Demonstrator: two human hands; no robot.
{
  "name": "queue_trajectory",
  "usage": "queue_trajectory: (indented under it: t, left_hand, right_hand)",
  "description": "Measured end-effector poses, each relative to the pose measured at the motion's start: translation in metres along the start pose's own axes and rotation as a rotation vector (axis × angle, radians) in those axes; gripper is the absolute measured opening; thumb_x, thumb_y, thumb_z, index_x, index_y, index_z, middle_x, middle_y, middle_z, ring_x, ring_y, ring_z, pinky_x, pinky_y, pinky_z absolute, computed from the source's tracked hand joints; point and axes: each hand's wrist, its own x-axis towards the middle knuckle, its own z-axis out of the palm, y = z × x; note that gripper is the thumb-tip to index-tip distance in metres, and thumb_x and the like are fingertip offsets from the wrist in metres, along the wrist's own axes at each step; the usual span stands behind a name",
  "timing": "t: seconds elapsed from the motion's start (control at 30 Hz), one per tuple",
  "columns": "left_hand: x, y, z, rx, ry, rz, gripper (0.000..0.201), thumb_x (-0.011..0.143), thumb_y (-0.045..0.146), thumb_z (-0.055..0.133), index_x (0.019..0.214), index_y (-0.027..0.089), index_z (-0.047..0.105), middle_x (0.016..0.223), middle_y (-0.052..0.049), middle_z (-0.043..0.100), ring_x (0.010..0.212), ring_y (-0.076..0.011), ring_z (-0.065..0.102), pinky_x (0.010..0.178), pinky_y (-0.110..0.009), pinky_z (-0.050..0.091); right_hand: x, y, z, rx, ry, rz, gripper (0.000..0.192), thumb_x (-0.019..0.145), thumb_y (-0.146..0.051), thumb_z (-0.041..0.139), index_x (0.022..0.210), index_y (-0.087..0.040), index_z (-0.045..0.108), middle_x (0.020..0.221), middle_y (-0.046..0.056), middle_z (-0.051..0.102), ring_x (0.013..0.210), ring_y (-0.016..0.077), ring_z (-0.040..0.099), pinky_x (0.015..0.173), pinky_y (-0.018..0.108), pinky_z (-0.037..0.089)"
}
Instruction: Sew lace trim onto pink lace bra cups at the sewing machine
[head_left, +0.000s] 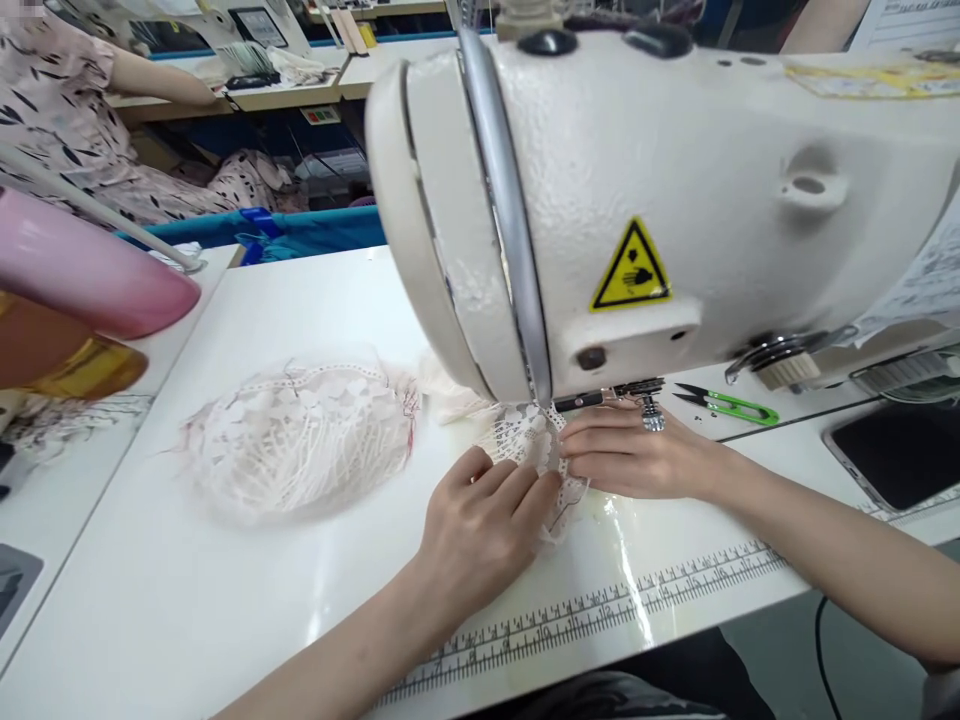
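A white lace piece point(517, 435) with thin pale strands and dark red thread lies under the sewing machine head point(450, 230), at the needle area. My left hand point(487, 515) is closed on its near side, fingers curled and pinching the lace. From the right, my right hand point(645, 455) lies on the lace's right edge, close by the presser foot. Its fingers are stretched out side by side; the thumb is hidden. The needle tip is hard to make out. Left of my hands, a rounded lace piece point(300, 440) with red thread ends rests on the table.
Green thread snips point(727, 403) and a dark phone point(900, 455) lie right of my right hand. A printed ruler point(570, 625) runs along the table's front edge. A pink bottle point(97, 265) and an amber container point(67, 350) stand left. Another person's arm point(165, 78) is at the back left.
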Motion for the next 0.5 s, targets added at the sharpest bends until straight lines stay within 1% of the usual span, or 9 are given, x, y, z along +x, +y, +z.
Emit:
queue_trajectory:
  t: [0.07,0.13,0.17,0.23,0.3,0.33,0.43,0.5]
  left_hand:
    - [0.0,0.0,-0.001,0.066,0.002,0.041,0.018,0.082,0.004,0.048,0.084,0.014,0.062,0.054,0.004,0.053,0.046,-0.011,0.044,0.048,-0.03,0.03]
    - [0.0,0.0,-0.001,0.1,0.009,0.064,0.018,0.081,0.004,0.048,0.083,0.014,0.062,0.057,0.003,0.056,0.05,-0.0125,0.05,0.049,-0.031,0.035]
    - [0.001,0.0,0.0,0.092,0.014,0.067,0.018,0.081,0.004,0.048,0.083,0.014,0.062,0.064,0.0,0.062,0.056,-0.0145,0.056,0.053,-0.032,0.041]
    - [0.0,-0.001,0.003,0.039,0.033,0.077,0.017,0.08,0.005,0.048,0.086,0.013,0.062,0.086,-0.007,0.07,0.08,-0.0206,0.066,0.07,-0.037,0.052]
    - [-0.002,-0.002,0.006,-0.022,0.024,0.086,0.021,0.079,0.005,0.046,0.091,0.01,0.062,0.104,-0.012,0.069,0.101,-0.0237,0.064,0.085,-0.038,0.054]
    - [-0.003,-0.003,0.008,-0.041,0.007,0.085,0.024,0.078,0.004,0.044,0.093,0.008,0.061,0.108,-0.013,0.068,0.106,-0.0233,0.063,0.088,-0.036,0.054]
    - [-0.007,-0.004,0.011,-0.056,-0.033,0.067,0.032,0.075,0.002,0.04,0.099,0.006,0.06,0.111,-0.014,0.068,0.105,-0.0215,0.064,0.085,-0.032,0.057]
    - [-0.008,-0.004,0.011,-0.054,-0.035,0.06,0.032,0.075,0.003,0.041,0.101,0.006,0.06,0.111,-0.014,0.068,0.104,-0.0221,0.065,0.084,-0.032,0.058]
  right_hand:
    - [-0.002,0.002,0.001,0.073,0.023,-0.019,0.008,0.087,-0.014,0.056,0.083,-0.016,0.063,0.086,-0.001,0.071,0.09,0.0095,0.064,0.099,0.03,0.047]
    - [-0.005,0.003,0.003,0.113,0.019,-0.02,0.007,0.087,-0.016,0.056,0.086,-0.015,0.063,0.085,0.0,0.07,0.088,0.0097,0.065,0.101,0.032,0.047]
    - [-0.007,0.004,0.005,0.11,0.009,-0.01,0.008,0.087,-0.016,0.056,0.089,-0.015,0.063,0.085,0.0,0.07,0.089,0.01,0.064,0.101,0.032,0.048]
    - [-0.012,0.004,0.007,0.078,-0.02,0.018,0.01,0.089,-0.017,0.054,0.095,-0.016,0.062,0.088,0.0,0.07,0.092,0.0105,0.064,0.095,0.031,0.051]
    - [-0.016,0.004,0.008,0.051,-0.074,0.034,0.012,0.09,-0.017,0.052,0.098,-0.017,0.061,0.091,0.001,0.069,0.094,0.0109,0.063,0.088,0.029,0.054]
    - [-0.017,0.004,0.009,0.044,-0.106,0.036,0.012,0.091,-0.017,0.051,0.098,-0.017,0.06,0.091,0.001,0.069,0.094,0.0108,0.063,0.085,0.028,0.055]
    - [-0.019,0.005,0.009,0.034,-0.171,0.041,0.013,0.092,-0.018,0.048,0.099,-0.018,0.059,0.091,0.002,0.068,0.091,0.0104,0.062,0.081,0.027,0.055]
    - [-0.019,0.005,0.009,0.033,-0.173,0.048,0.015,0.093,-0.018,0.046,0.099,-0.018,0.059,0.091,0.002,0.068,0.088,0.0102,0.063,0.08,0.027,0.055]
